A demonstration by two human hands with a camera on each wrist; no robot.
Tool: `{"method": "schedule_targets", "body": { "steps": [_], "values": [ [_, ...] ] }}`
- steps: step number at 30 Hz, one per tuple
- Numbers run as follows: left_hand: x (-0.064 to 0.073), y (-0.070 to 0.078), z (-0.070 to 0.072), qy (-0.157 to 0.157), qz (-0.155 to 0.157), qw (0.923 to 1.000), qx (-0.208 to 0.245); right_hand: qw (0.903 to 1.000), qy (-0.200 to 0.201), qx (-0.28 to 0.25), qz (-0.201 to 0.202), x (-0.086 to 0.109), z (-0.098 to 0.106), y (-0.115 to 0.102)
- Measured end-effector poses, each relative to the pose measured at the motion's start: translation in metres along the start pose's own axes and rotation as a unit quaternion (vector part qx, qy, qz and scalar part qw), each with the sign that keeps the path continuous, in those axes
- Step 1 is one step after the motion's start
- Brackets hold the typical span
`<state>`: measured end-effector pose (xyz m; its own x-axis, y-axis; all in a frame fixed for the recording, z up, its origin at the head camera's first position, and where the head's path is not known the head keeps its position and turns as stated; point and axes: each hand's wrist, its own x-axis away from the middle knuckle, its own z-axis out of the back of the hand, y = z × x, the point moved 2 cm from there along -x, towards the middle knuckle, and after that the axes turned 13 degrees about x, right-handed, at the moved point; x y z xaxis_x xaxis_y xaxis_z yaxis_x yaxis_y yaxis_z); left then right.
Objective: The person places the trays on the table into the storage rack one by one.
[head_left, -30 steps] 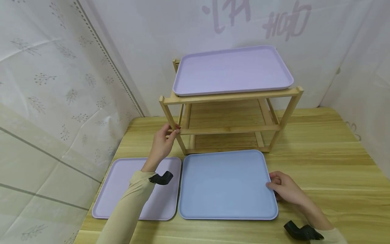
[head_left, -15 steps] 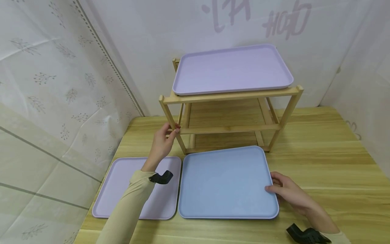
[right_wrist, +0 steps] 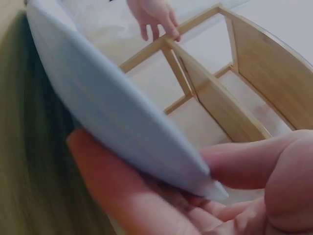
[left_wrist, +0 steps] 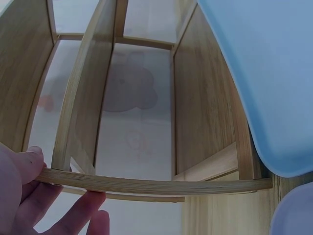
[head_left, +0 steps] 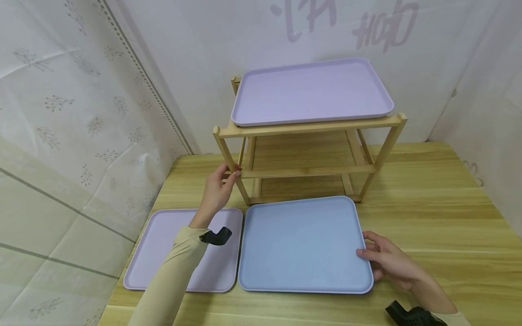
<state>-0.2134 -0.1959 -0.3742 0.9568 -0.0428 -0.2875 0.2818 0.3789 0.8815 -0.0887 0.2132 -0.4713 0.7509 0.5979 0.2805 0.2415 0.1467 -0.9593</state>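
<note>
Blue tray [head_left: 306, 246] now perhaps more tilted

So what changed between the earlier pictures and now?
The right hand, still gripping the blue tray, has shifted slightly down and rightward in the head view; the tray's right side seems raised. The left hand on the rack stayed put, as did the upper lilac tray.

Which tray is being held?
The blue tray, pinched by the right hand. Unheld: the upper lilac tray on the rack, the lower lilac tray on the table.
</note>
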Motion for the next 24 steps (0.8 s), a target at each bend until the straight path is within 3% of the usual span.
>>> {"method": "schedule_targets", "body": {
  "steps": [10, 24],
  "values": [
    [0.0, 0.001, 0.0, -0.004, 0.001, 1.0, -0.002, 0.9974, -0.026, -0.051, 0.045, 0.001, 0.003, 0.005],
    [0.001, 0.003, -0.001, -0.001, 0.007, 0.9999, -0.009, 0.9959, -0.011, -0.06, 0.067, 0.009, 0.011, 0.01]
  ]
}}
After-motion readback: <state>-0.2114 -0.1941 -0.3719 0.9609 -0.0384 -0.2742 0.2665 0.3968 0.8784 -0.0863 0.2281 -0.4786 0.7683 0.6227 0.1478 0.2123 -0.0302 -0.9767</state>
